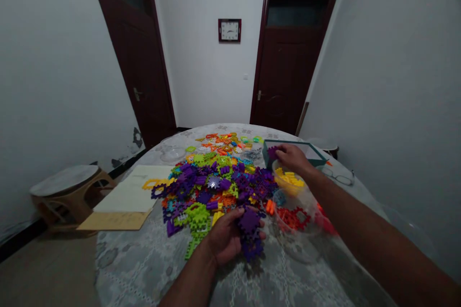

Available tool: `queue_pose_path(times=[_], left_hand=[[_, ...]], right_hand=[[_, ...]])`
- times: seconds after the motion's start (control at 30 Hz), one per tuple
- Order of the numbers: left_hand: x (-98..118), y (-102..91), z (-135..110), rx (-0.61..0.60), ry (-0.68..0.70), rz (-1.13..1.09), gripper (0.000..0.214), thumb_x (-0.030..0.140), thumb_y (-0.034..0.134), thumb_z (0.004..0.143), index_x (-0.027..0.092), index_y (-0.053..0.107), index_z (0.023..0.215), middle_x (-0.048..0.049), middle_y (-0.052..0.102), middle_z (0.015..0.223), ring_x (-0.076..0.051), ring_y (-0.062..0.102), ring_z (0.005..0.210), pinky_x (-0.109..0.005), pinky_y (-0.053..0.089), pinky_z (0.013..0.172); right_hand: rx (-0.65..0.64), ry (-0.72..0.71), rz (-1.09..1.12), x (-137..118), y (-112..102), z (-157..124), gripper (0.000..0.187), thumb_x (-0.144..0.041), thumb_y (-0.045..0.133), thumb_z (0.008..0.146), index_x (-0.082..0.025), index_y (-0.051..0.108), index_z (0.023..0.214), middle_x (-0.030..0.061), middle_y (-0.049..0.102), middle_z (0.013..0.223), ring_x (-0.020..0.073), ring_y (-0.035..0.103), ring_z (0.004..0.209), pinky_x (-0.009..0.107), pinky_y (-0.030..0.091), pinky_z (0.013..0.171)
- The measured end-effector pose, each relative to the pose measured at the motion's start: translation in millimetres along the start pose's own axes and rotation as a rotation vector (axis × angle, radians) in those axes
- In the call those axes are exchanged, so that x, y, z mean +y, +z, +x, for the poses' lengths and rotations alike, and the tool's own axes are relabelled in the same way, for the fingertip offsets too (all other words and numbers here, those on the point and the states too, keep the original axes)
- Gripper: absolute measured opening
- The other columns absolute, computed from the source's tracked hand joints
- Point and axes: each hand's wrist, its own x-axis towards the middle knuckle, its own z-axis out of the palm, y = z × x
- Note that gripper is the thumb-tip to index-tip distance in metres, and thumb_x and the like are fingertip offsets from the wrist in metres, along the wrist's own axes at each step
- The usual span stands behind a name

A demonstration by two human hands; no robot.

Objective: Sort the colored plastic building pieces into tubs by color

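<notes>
My left hand, near the front of the table, is closed round several purple toothed building pieces; one more hangs below the fingers. Farther out, my right hand pinches a single purple toothed piece at the near left corner of a dark green box. Just under that hand stands a clear tub of yellow pieces. Between and beyond my hands spreads a large heap of mixed pieces, mostly purple and lime green. The inside of the box is only partly visible.
A clear tub with red pieces stands at the right, and glasses lie behind it. Paper sheets rest at the left table edge. Orange pieces lie at the back. A stool stands left of the table.
</notes>
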Motion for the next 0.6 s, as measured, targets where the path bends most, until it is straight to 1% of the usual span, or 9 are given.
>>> queue_pose_path(times=[0.07,0.13,0.23,0.27,0.33,0.4,0.47,0.53,0.6], left_hand=[[0,0.7,0,0.023,-0.002,0.002,0.033,0.04,0.06,0.096,0.017,0.069,0.119,-0.0171,0.077,0.11,-0.033,0.077,0.095,-0.043,0.055,0.082],[0,1.0,0,0.034,-0.01,-0.002,0.034,0.04,0.061,0.096,0.017,0.07,0.119,-0.0167,0.078,0.108,-0.032,0.078,0.093,-0.043,0.055,0.083],[-1,0.5,0,0.025,-0.028,-0.003,0.034,0.042,0.062,0.096,0.017,0.07,0.118,-0.0161,0.078,0.106,-0.031,0.078,0.09,-0.042,0.056,0.082],[-1,0.4,1,0.021,-0.033,-0.001,0.034,0.042,0.062,0.096,0.017,0.07,0.118,-0.0158,0.078,0.106,-0.031,0.078,0.09,-0.042,0.056,0.081],[-2,0.5,1,0.023,-0.041,0.008,0.034,0.042,0.061,0.096,0.017,0.07,0.118,-0.0153,0.078,0.105,-0.032,0.078,0.09,-0.043,0.056,0.082],[-3,1.7,2,0.044,-0.046,0.015,0.034,0.041,0.06,0.097,0.015,0.072,0.116,-0.0156,0.079,0.103,-0.031,0.078,0.087,-0.043,0.056,0.083],[-5,3.8,3,0.059,-0.043,0.017,0.035,0.039,0.059,0.097,0.011,0.074,0.109,-0.0174,0.079,0.099,-0.029,0.077,0.085,-0.042,0.056,0.085],[-7,6.2,4,0.059,-0.024,0.022,0.034,0.036,0.06,0.097,0.008,0.076,0.102,-0.018,0.079,0.096,-0.027,0.076,0.082,-0.04,0.056,0.086],[-7,8.0,5,0.054,-0.003,0.04,0.032,0.034,0.061,0.096,0.007,0.077,0.099,-0.0173,0.079,0.093,-0.025,0.075,0.08,-0.039,0.056,0.084]], right_hand=[[0.087,0.036,-0.008,11,-10,12,0.042,-0.02,0.054,0.088,-0.014,0.072,0.125,0.0094,0.078,0.097,0.0187,0.071,0.078,0.027,0.054,0.071],[0.13,0.035,-0.006,16,-15,14,0.049,-0.017,0.053,0.085,-0.014,0.069,0.132,0.0131,0.078,0.11,0.0213,0.073,0.088,0.03,0.056,0.078],[0.106,-0.006,0.001,9,-11,-2,0.043,-0.019,0.055,0.085,-0.017,0.075,0.123,0.0121,0.077,0.116,0.0229,0.073,0.095,0.034,0.057,0.085],[0.058,-0.044,0.006,3,-7,-12,0.038,-0.02,0.056,0.087,-0.018,0.077,0.118,0.0104,0.078,0.114,0.0227,0.073,0.095,0.034,0.057,0.086],[-0.111,-0.179,0.021,-15,3,-38,0.031,-0.023,0.056,0.09,-0.02,0.079,0.11,0.0072,0.079,0.11,0.022,0.073,0.096,0.034,0.056,0.088],[-0.328,-0.35,0.043,-37,15,-68,0.029,-0.026,0.057,0.092,-0.022,0.079,0.11,0.006,0.079,0.108,0.0219,0.073,0.098,0.033,0.055,0.09],[-0.487,-0.47,0.056,-58,26,-96,0.029,-0.026,0.059,0.092,-0.023,0.079,0.114,0.0061,0.079,0.111,0.0222,0.072,0.1,0.032,0.053,0.089],[-0.576,-0.537,0.049,-75,36,-117,0.029,-0.025,0.06,0.092,-0.023,0.079,0.114,0.0062,0.079,0.111,0.0227,0.072,0.1,0.03,0.052,0.087],[-0.628,-0.573,0.039,-83,43,-128,0.028,-0.023,0.058,0.092,-0.023,0.08,0.11,0.0061,0.079,0.108,0.0229,0.071,0.098,0.029,0.051,0.085]])
